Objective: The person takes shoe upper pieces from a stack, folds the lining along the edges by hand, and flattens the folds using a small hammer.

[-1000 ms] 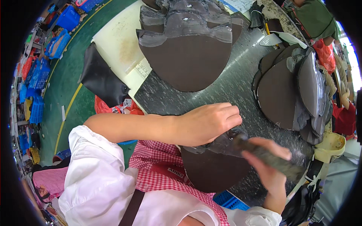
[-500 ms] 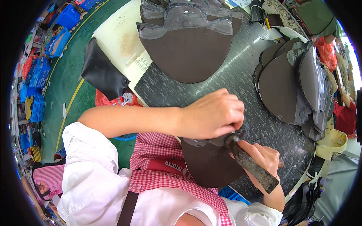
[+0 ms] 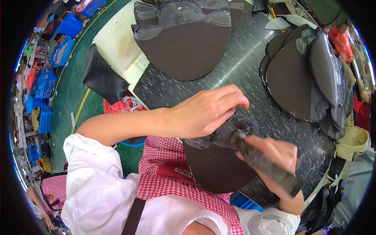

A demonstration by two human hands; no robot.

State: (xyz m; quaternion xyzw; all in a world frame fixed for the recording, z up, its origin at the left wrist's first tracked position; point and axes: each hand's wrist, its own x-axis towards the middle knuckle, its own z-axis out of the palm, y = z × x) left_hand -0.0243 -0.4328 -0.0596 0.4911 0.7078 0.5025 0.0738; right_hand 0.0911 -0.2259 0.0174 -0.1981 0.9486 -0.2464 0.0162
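My right hand [image 3: 274, 154] is wrapped around the handle of a hammer [image 3: 268, 166]. Its worn metal head slants across my fingers, and the round face sits over the near work piece; most of the handle is hidden. That piece [image 3: 215, 164] is a dark brown, rounded, leather-like panel lying at the table's near edge. A grey, glue-like coating covers its far end, which looks folded or creased. Over this coated end hovers my left hand [image 3: 209, 111], fingers half bent and apart from the thumb, with nothing visible in them.
Overlapping brown panels [image 3: 184, 51] with grey-smeared ends lie on the dark speckled tabletop [image 3: 243, 70] ahead. Another pile of panels [image 3: 290, 86] stands at the right. Black sheet material [image 3: 103, 76] hangs off the left edge. A pale yellow container [image 3: 350, 141] is at the far right.
My left hand has loosened from its closed shape and lifted off the panel's coated end, moving slightly left. The hammer, blurred now, has shifted a little right and nearer in my right hand.
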